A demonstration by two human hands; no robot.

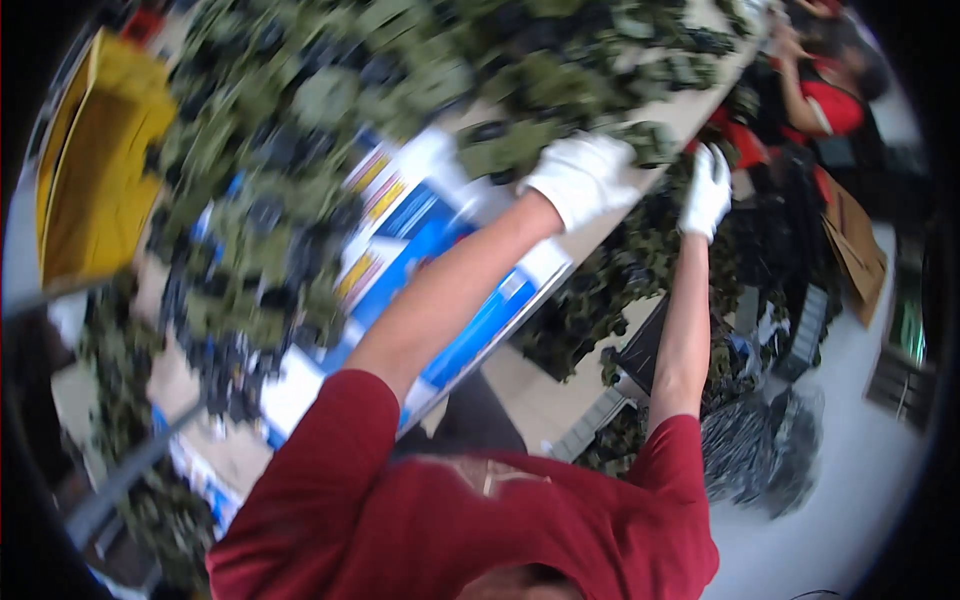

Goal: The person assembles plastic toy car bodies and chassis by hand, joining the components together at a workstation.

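Note:
Both of my hands wear white gloves. My left hand is over the table's right edge, beside a heap of dark green flat pieces; its fingers are smeared by motion, and I cannot tell whether they hold anything. Farther right, beyond the edge, my right hand reaches up with fingers stretched and a gap between them. It is near more of the green pieces, which lie lower down beside the table. Under my left forearm is a blue and white printed sheet or carton on the tabletop.
A yellow bin stands at the far left. At the upper right is a person in red and black. A brown cardboard piece and a dark plastic bag are on the right. A grey bar crosses the lower left.

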